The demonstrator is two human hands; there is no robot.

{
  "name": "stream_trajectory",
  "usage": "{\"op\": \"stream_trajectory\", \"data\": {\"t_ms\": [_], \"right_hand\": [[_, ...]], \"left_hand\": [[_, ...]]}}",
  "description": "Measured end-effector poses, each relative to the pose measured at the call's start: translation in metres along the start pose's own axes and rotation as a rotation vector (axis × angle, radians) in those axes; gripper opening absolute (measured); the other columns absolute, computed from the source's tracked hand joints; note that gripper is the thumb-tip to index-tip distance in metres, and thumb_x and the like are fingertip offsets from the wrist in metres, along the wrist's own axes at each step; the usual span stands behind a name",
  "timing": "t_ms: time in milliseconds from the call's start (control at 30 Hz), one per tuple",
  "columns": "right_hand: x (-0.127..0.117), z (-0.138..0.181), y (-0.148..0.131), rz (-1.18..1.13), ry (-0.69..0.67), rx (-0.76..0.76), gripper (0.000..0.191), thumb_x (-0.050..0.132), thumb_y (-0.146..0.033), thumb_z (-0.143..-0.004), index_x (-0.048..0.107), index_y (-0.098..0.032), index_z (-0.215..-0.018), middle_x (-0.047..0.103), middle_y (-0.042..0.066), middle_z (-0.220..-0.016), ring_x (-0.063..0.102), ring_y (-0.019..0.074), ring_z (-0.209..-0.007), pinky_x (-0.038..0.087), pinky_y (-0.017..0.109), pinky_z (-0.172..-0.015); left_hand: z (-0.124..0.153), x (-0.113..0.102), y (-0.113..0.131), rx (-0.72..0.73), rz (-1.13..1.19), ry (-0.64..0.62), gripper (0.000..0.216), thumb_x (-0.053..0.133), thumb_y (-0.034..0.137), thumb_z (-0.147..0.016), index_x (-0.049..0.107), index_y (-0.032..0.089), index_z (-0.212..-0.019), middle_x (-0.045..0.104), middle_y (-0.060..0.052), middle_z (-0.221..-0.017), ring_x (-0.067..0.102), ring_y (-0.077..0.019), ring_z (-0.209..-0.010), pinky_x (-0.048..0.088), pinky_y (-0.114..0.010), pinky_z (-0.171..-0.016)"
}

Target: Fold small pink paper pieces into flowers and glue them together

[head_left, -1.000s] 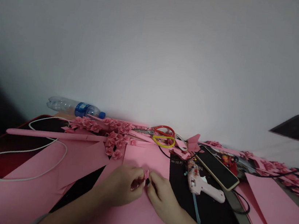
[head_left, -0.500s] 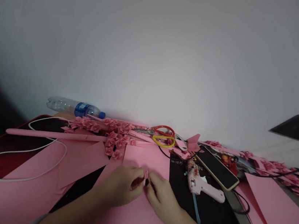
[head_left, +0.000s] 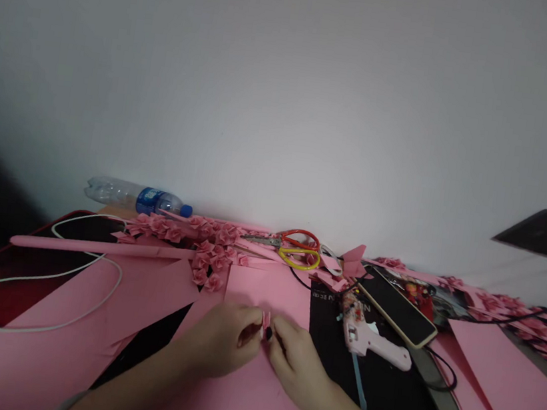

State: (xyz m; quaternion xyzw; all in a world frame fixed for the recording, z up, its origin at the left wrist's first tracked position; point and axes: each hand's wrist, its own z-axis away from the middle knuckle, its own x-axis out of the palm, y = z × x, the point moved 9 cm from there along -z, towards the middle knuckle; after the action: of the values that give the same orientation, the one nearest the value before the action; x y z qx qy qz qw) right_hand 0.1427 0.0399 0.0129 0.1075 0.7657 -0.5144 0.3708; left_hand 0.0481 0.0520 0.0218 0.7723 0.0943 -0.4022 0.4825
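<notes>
Between my two hands is a small folded piece of pink paper (head_left: 266,320), pinched from both sides by the fingertips. My left hand (head_left: 225,338) is closed on its left edge, thumb and fingers curled. My right hand (head_left: 297,364) grips the right edge, and a dark spot shows at a fingertip. Both hands hover over a large pink paper sheet (head_left: 269,292). Beyond them lie several pink paper roses (head_left: 213,256) and scissors (head_left: 300,249) with red and yellow handles. To the right rests a pale pink glue gun (head_left: 378,346).
A clear bottle (head_left: 118,193) with a blue cap lies by the wall. A long pink paper tube (head_left: 96,247) and white cable (head_left: 11,280) cross the left side. At right are a phone (head_left: 398,309), more pink sheets (head_left: 512,384) and a black cable (head_left: 446,382).
Almost nothing differs. Both hands keep their pinch on the small pink paper, with only a slight shift of the fingers.
</notes>
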Motion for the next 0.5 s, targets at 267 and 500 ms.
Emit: {"op": "stream_trajectory", "data": {"t_ms": [267, 500], "right_hand": [[0.001, 0.0012, 0.0009, 0.0, -0.011, 0.005, 0.018, 0.043, -0.007, -0.081, 0.038, -0.023, -0.073, 0.043, -0.004, -0.064, 0.039, 0.0139, -0.058, 0.025, 0.025, -0.055], [-0.0051, -0.0007, -0.0041, -0.096, 0.004, -0.011, 0.017, 0.04, -0.009, -0.082, 0.04, -0.022, -0.072, 0.044, -0.003, -0.065, 0.041, 0.0137, -0.059, 0.029, 0.025, -0.056]], "left_hand": [[0.0003, -0.0003, -0.003, -0.019, 0.004, 0.012, 0.02, 0.049, 0.01, -0.07, 0.034, 0.02, -0.062, 0.043, 0.005, -0.057, 0.036, -0.0106, -0.052, 0.021, -0.024, -0.051], [-0.0035, 0.0004, -0.0013, -0.046, 0.142, -0.051, 0.016, 0.045, 0.009, -0.072, 0.04, 0.02, -0.062, 0.045, 0.005, -0.057, 0.04, -0.0109, -0.054, 0.028, -0.023, -0.052]]}}
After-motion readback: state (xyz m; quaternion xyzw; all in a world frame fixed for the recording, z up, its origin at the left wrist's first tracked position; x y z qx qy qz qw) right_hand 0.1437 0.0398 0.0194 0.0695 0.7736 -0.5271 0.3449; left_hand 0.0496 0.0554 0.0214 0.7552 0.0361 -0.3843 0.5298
